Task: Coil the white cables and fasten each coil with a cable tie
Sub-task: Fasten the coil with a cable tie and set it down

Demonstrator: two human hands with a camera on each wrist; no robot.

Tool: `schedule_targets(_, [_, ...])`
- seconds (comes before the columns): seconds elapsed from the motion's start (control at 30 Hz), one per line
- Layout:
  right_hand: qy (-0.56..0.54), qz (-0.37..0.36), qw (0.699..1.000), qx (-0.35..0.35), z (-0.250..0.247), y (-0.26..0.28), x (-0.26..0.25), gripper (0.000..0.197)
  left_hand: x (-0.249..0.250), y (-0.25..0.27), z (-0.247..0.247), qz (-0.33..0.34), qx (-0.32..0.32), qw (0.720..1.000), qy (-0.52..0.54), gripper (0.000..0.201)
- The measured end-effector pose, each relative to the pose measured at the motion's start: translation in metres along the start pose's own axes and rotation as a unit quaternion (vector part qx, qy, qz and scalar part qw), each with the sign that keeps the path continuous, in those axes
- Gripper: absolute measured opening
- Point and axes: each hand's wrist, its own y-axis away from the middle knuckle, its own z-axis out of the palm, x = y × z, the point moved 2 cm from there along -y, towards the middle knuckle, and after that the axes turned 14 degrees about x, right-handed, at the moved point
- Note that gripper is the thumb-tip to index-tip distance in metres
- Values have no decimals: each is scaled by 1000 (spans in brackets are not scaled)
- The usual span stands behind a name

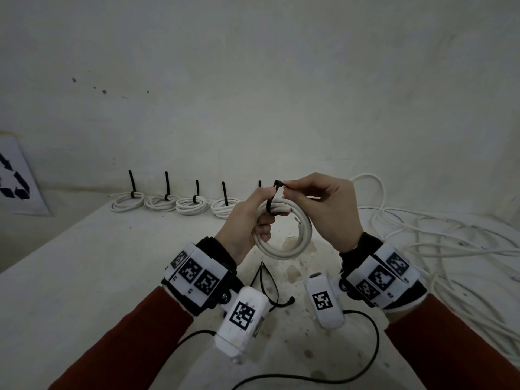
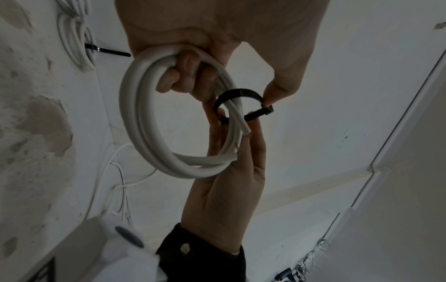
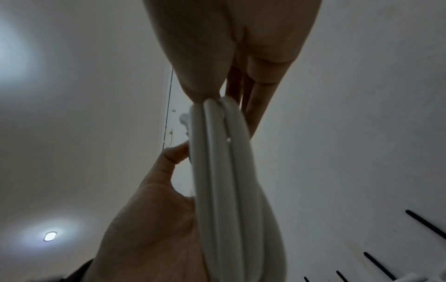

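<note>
Left hand (image 1: 247, 220) grips the white cable coil (image 1: 284, 235) mid-air over the table (image 1: 84, 277), fingers curled through it. Right hand (image 1: 323, 209) pinches the black cable tie (image 2: 237, 97) looped loosely around the strands. Cable looks stiff and springy, light; hold beside the tie while cinching.

Head looks down; both wrists closely share coil (image 2: 154, 122).
</note>
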Motion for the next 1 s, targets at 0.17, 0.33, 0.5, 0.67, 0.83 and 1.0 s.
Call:
schedule_targets(0.17, [6,-39,999,-21,1,1,-3,17,0,0,1,9,20,1000,-6,35])
schedule_targets(0.33, [-16,-5,999,-39,1,3,-4,26,-2,-1,-2,30,32,999,-16,36])
schedule_targets(0.5, [-53,20,998,7,0,5,-10,33,1,1,1,39,50,997,-35,39])
schedule_targets(0.67, [-46,4,999,1,0,4,-10,33,4,2,3,64,59,995,-41,31])
schedule_targets(0.83, [-23,84,996,-6,-12,-3,-10,9,10,-7,-13,247,150,949,-125,28])
schedule_targets(1.0, [69,264,959,-71,-14,1,-17,42,13,-5,-14,385,168,881,-216,8])
